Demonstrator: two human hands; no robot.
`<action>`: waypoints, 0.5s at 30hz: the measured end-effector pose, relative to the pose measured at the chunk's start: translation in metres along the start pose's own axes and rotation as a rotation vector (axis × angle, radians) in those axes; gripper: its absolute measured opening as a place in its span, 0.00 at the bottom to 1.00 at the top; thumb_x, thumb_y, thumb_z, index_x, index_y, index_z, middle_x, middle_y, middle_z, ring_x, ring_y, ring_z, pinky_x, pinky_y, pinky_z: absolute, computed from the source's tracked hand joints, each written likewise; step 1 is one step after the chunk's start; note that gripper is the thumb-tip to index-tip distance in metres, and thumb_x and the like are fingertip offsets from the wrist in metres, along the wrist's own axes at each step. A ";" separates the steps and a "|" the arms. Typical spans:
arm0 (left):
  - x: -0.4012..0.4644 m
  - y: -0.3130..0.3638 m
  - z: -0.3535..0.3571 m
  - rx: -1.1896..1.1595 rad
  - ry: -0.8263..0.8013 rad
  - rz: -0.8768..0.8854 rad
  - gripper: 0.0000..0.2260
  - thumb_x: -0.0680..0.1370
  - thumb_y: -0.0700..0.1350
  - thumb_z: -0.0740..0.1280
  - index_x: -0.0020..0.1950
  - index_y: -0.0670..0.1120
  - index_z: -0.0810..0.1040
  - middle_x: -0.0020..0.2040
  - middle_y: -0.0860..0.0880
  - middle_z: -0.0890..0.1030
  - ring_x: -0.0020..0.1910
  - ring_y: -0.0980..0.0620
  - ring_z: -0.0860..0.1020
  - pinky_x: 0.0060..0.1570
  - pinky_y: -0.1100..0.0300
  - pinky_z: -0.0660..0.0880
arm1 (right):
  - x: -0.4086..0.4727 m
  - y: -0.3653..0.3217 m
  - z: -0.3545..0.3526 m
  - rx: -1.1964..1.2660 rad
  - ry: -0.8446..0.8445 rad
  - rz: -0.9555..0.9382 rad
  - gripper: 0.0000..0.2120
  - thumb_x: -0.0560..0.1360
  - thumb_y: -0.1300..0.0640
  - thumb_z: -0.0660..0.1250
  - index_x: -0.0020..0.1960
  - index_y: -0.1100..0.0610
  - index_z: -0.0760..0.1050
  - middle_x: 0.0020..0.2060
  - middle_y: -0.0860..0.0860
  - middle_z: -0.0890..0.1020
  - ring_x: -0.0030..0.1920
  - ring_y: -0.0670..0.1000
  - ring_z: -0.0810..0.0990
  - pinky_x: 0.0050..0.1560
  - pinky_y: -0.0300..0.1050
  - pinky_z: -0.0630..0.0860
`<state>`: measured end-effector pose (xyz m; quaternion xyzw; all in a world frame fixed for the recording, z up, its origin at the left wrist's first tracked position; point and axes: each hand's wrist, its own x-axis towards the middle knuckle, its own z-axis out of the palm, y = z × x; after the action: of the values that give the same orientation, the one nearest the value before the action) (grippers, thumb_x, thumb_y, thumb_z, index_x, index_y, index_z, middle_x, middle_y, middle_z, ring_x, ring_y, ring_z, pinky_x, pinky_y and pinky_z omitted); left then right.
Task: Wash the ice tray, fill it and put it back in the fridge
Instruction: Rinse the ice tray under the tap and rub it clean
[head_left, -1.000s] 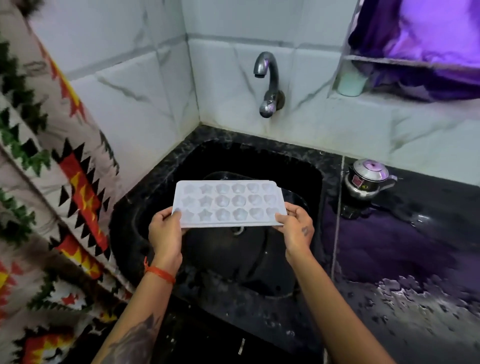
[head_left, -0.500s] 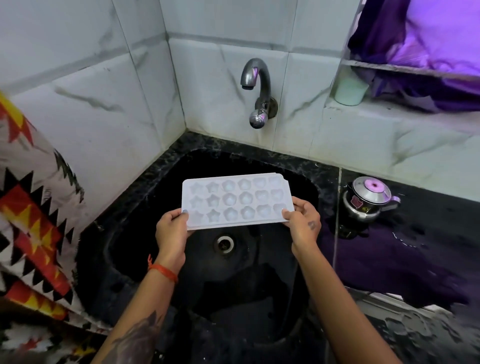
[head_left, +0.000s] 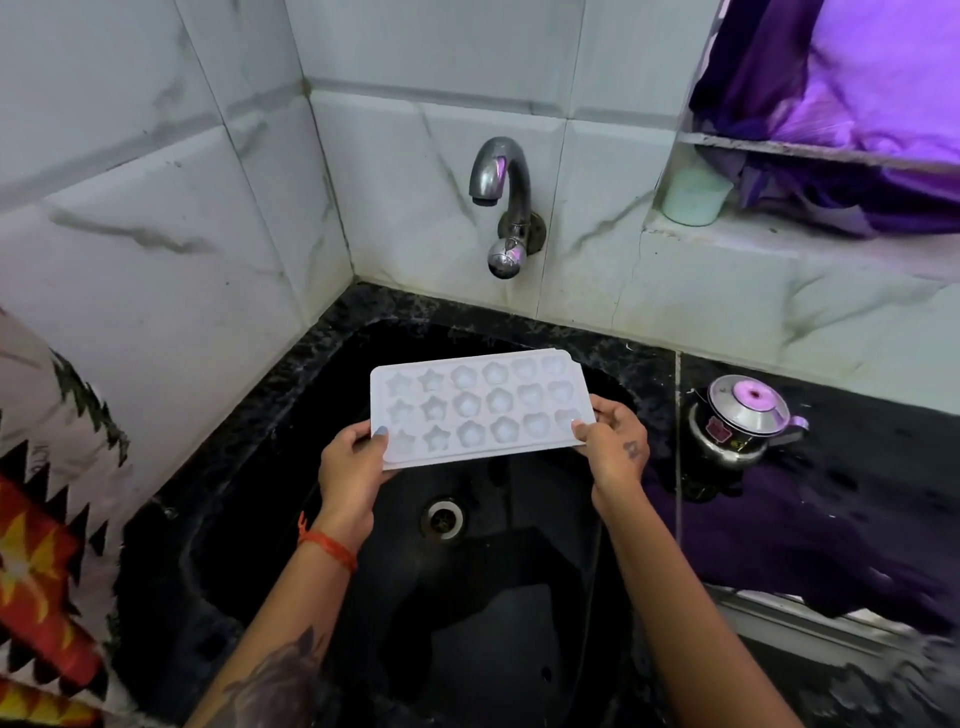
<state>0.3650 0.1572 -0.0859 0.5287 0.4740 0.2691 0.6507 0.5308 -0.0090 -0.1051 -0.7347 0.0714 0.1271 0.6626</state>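
A white ice tray with star and flower shaped cells is held level above the black sink. My left hand grips its left short edge, thumb on top. My right hand grips the right short edge. The chrome tap sticks out of the tiled wall above and behind the tray. No water runs from it. The drain shows below the tray.
A small steel kettle stands on the wet black counter right of the sink. A pale green cup sits on the ledge at upper right under purple cloth. A patterned curtain hangs at the left.
The view has moved closer to the sink and tilted up. Both hands have carried the tray a little farther in over the basin, toward the tap.
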 end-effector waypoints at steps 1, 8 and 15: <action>0.004 0.002 0.001 0.000 -0.009 -0.008 0.13 0.79 0.37 0.63 0.63 0.36 0.73 0.52 0.42 0.80 0.47 0.48 0.80 0.43 0.57 0.78 | 0.001 -0.001 0.001 -0.018 0.003 0.004 0.14 0.70 0.68 0.68 0.48 0.50 0.76 0.47 0.51 0.82 0.50 0.52 0.81 0.55 0.54 0.78; 0.020 0.011 -0.002 -0.047 -0.043 -0.039 0.11 0.79 0.34 0.62 0.61 0.34 0.74 0.43 0.46 0.80 0.40 0.52 0.79 0.29 0.66 0.79 | 0.012 -0.020 0.021 -0.269 0.038 -0.066 0.10 0.73 0.57 0.70 0.54 0.55 0.78 0.53 0.52 0.81 0.55 0.52 0.79 0.56 0.43 0.73; 0.038 0.013 -0.008 -0.072 -0.063 -0.053 0.08 0.79 0.34 0.61 0.58 0.35 0.75 0.46 0.43 0.80 0.40 0.51 0.79 0.28 0.66 0.78 | 0.039 -0.081 0.093 -0.417 -0.114 -0.521 0.29 0.72 0.47 0.71 0.68 0.54 0.67 0.59 0.58 0.74 0.58 0.54 0.75 0.53 0.41 0.67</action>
<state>0.3748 0.1972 -0.0864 0.5003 0.4573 0.2518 0.6908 0.5816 0.0947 -0.0467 -0.8397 -0.1836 0.0064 0.5110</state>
